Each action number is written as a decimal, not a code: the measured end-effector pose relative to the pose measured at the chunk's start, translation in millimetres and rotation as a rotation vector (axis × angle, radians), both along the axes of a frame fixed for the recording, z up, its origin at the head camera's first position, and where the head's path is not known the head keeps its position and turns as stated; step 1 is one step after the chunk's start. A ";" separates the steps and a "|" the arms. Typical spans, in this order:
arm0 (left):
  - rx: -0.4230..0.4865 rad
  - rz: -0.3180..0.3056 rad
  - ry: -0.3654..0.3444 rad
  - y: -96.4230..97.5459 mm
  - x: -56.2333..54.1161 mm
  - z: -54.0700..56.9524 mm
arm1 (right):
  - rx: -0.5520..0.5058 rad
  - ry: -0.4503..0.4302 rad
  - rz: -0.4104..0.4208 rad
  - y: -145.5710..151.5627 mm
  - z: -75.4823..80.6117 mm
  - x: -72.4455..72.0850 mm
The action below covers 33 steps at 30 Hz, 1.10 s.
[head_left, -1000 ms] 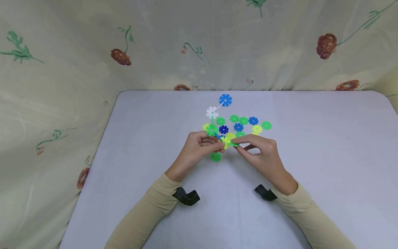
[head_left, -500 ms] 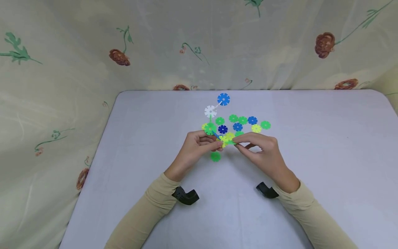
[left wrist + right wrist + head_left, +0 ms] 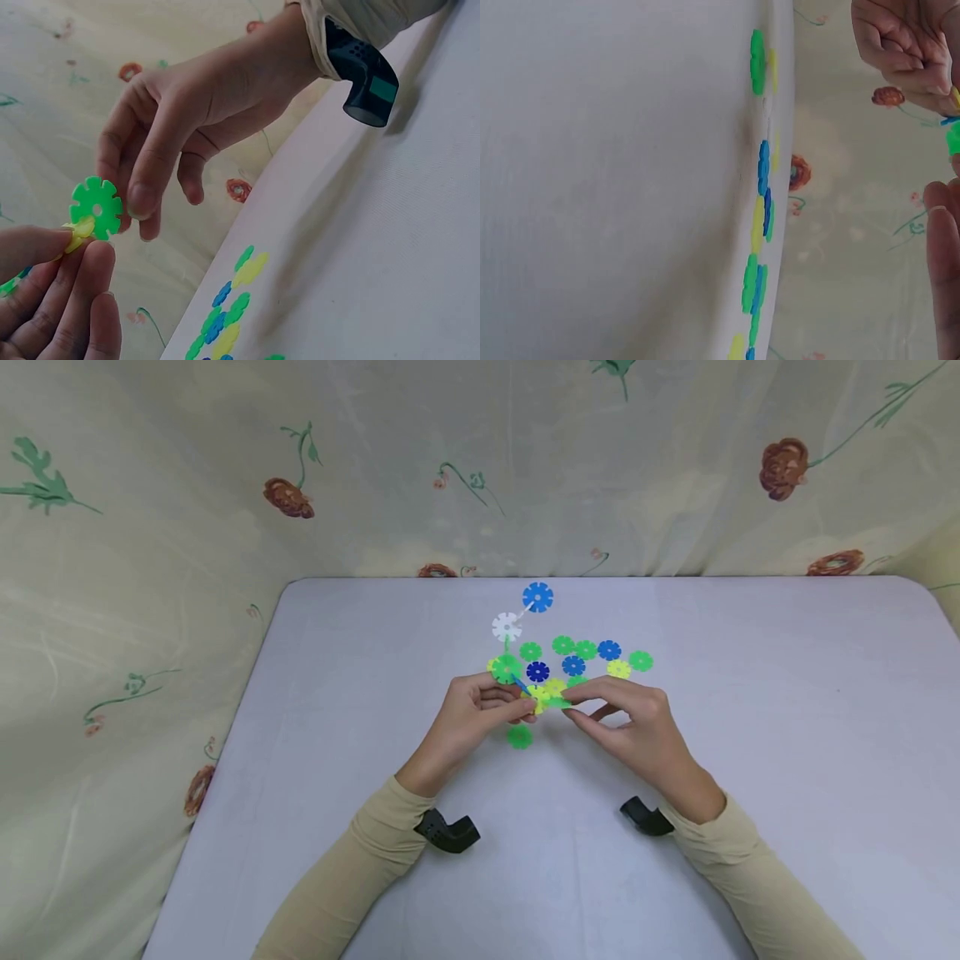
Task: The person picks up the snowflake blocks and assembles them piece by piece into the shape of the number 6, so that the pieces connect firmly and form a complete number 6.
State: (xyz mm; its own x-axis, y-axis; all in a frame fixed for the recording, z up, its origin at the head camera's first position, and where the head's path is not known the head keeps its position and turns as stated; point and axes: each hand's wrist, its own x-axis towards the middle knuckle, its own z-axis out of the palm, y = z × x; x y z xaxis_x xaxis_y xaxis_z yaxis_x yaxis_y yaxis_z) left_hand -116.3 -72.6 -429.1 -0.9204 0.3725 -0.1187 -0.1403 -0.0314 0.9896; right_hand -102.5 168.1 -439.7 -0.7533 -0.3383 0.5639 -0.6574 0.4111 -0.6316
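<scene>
My left hand pinches a yellow slotted disc, part of a chain of interlocking plastic discs. Beyond that hand the chain runs through a blue disc, a larger green disc and a white disc to a blue disc at the far end. A green disc is joined to the yellow one, on the side toward my right hand. The right fingertips are at this green disc's outer edge, thumb and forefinger slightly apart. Where the two discs join is partly covered by left fingers.
Several loose discs lie on the white table beyond the hands, among them a dark blue disc, a yellow disc and a green disc. Another green disc lies nearer. A flowered curtain hangs behind the table.
The right hand has pushed the green disc slightly left against the yellow one, and its thumb and forefinger have parted a little. The chain has shifted slightly left.
</scene>
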 end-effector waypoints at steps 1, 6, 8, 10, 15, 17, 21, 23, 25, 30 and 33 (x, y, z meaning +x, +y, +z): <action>-0.001 0.003 0.001 -0.2 -0.3 -0.2 | 0.007 -0.005 -0.005 1.5 -0.8 -1.2; -0.018 0.011 0.005 -1.3 -1.5 0.7 | 0.070 -0.057 -0.096 10.5 -4.1 -8.2; -0.021 0.010 0.004 -1.6 -1.6 1.5 | 0.102 -0.101 -0.151 14.8 -4.8 -10.7; -0.025 0.012 0.004 -1.7 -1.9 1.7 | 0.141 -0.151 -0.202 19.5 -6.2 -13.1; -0.034 0.018 0.008 -2.0 -2.5 0.3 | 0.233 -0.303 -0.292 30.2 -10.1 -19.4; -0.034 0.017 0.003 -2.4 -2.5 0.3 | 0.262 -0.375 -0.310 32.9 -10.3 -21.7; -0.036 0.016 -0.007 -2.6 -1.9 1.1 | 0.313 -0.488 -0.322 36.5 -10.1 -26.3; -0.045 0.016 0.001 -2.2 -2.0 0.9 | 0.338 -0.523 -0.326 37.3 -10.0 -29.2; -0.049 0.015 0.006 -1.9 -2.0 0.3 | 0.368 -0.547 -0.326 38.2 -10.2 -32.0; -0.037 0.014 -0.003 -2.1 -1.8 -0.2 | 0.417 -0.564 -0.296 40.8 -12.5 -36.1; -0.033 0.015 -0.009 -3.1 -1.6 0.3 | 0.418 -0.560 -0.285 41.6 -13.4 -38.0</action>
